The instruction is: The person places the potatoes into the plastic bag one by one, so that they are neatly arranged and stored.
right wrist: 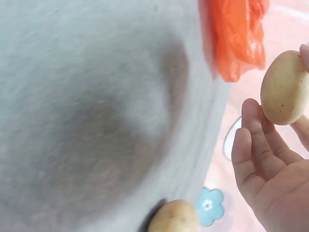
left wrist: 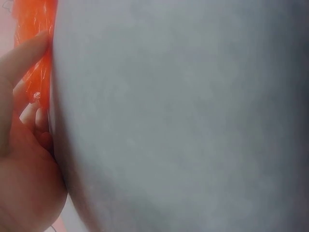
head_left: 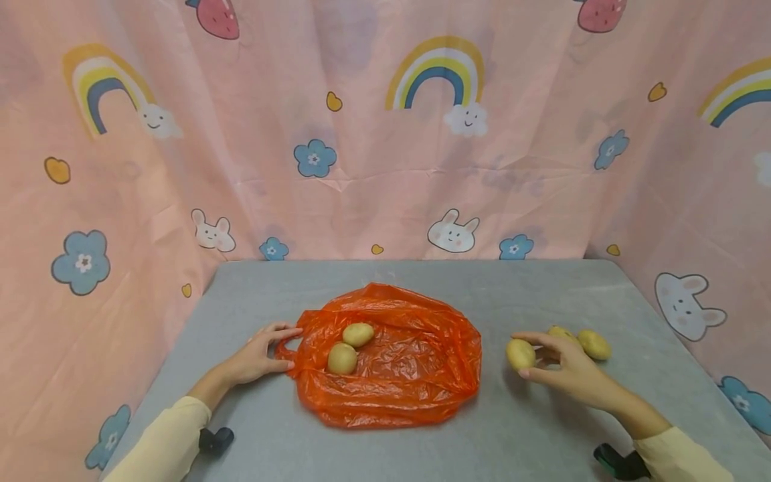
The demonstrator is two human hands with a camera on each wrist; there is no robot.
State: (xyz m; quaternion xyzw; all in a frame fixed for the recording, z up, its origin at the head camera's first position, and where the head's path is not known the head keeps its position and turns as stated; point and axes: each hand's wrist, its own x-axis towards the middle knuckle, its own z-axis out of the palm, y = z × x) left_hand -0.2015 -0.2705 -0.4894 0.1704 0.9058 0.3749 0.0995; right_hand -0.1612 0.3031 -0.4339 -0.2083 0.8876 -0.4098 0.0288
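An orange plastic bag (head_left: pixel 391 402) lies spread on the table, with two potatoes, one round (head_left: pixel 342 359) and one oval (head_left: pixel 358 334), on its left part. At the bag's left end, my left hand (head_left: pixel 255 355) touches the plastic beside a handle loop, its thumb and fingers spread apart. In the left wrist view, the thumb (left wrist: pixel 29 55) lies against the orange film. Right of the bag, my right hand (head_left: pixel 563 368) pinches a yellowish potato (head_left: pixel 521 355) between thumb and fingertips. The right wrist view shows this potato (right wrist: pixel 285 89) held up, with small dark specks.
Behind my right hand, two more potatoes, one partly hidden (head_left: pixel 561 332) and one in plain sight (head_left: pixel 594 345), lie on the grey table (head_left: pixel 265 428). A pink printed curtain (head_left: pixel 373 201) hangs along the table's back and sides.
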